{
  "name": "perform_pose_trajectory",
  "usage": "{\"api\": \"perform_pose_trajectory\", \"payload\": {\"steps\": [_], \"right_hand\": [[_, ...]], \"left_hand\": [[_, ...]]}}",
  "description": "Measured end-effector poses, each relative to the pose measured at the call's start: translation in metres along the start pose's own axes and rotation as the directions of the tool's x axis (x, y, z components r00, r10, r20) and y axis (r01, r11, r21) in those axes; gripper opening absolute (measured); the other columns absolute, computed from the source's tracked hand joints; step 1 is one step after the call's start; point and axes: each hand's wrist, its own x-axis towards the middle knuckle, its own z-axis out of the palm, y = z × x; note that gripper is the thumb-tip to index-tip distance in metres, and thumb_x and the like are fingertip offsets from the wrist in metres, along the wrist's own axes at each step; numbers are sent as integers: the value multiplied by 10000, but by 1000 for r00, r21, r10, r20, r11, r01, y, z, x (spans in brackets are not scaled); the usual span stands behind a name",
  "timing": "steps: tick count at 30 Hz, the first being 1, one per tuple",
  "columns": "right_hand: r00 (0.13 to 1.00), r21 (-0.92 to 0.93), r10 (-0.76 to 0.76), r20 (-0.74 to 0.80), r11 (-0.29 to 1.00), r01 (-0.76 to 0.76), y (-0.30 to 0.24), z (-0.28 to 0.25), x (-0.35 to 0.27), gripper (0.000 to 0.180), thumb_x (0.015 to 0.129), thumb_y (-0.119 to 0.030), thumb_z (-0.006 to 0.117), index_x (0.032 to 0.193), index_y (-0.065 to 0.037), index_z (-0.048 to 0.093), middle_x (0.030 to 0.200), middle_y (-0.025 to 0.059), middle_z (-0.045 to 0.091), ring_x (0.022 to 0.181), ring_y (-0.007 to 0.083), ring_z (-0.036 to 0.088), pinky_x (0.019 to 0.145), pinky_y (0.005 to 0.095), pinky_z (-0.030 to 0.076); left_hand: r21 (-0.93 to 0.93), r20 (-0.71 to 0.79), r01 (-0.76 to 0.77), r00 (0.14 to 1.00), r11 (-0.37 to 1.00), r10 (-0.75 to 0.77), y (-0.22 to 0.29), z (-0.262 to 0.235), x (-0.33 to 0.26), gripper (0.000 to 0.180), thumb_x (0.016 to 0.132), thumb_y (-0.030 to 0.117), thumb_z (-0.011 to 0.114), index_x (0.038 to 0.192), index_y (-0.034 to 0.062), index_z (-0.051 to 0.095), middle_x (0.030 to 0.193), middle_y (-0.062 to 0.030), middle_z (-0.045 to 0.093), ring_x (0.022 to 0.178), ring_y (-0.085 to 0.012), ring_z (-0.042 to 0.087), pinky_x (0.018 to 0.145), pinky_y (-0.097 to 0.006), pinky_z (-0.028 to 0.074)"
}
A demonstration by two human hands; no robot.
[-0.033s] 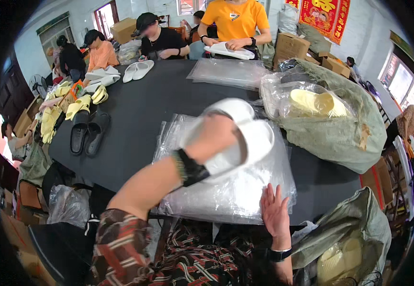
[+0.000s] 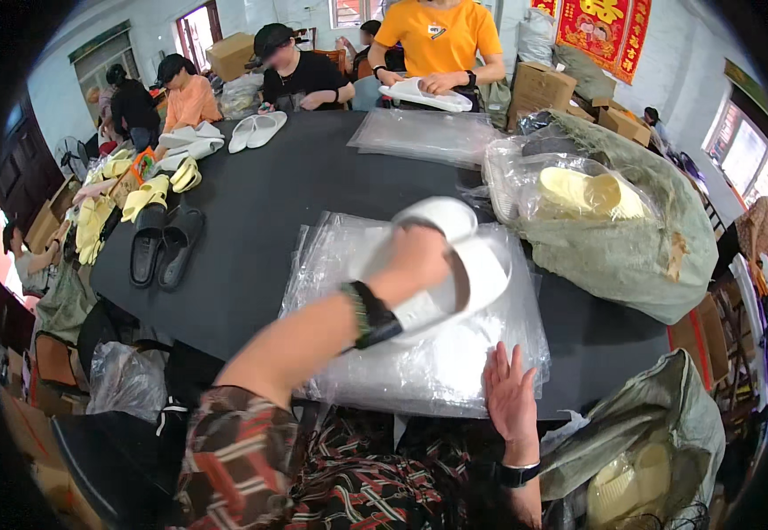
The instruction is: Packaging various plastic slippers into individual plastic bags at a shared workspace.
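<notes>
Left hand (image 2: 419,256) closed around a pair of white slide sandals (image 2: 463,265), held stacked together and lifted just above the stack of clear plastic bags (image 2: 419,371); gripped that way, both stay as one unit. Right hand (image 2: 509,397) flat, fingers spread, empty, pressing the bags' near edge at the rim of the dark round table (image 2: 313,194), seemingly to stop them sliding. Open tabletop lies left and ahead; right side crowded by a green sack of yellow sandals (image 2: 631,230). Black sandals (image 2: 163,247) sit well apart, near the left rim.
</notes>
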Motion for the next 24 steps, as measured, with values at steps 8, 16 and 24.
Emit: {"api": "perform_pose_trajectory", "payload": {"steps": [8, 16, 24], "right_hand": [[997, -316, 13, 79, 949, 13, -3, 17, 0, 751, 1057, -536, 247, 1572, -200, -183, 1668, 77, -137, 1533, 216, -97, 1229, 404, -36], [991, -394, -10, 137, 917, 63, 2, 8, 3, 831, 1042, -558, 292, 1543, -178, -253, 1656, 103, -186, 1516, 239, -138, 1217, 427, -15], [998, -347, 34, 51, 938, -14, 7, -7, 4, 759, 1062, -509, 305, 1580, -205, -160, 1671, 77, -125, 1534, 243, -54, 1227, 429, -4]], "left_hand": [[76, -63, 243, 969, 967, -238, -72, 91, 36, 350, 829, 406, 705, 862, 60, 751, 855, -178, 724, 866, -369, 698, 820, -511, 504], [117, -104, 422, 905, 899, -412, -220, 24, -19, 371, 855, 325, 634, 965, -15, 734, 982, -249, 707, 952, -413, 680, 864, -505, 522], [-96, -195, 354, 910, 930, -366, -199, -58, -68, 246, 755, 140, 601, 913, 7, 735, 898, -240, 700, 868, -393, 688, 773, -481, 535]]}}
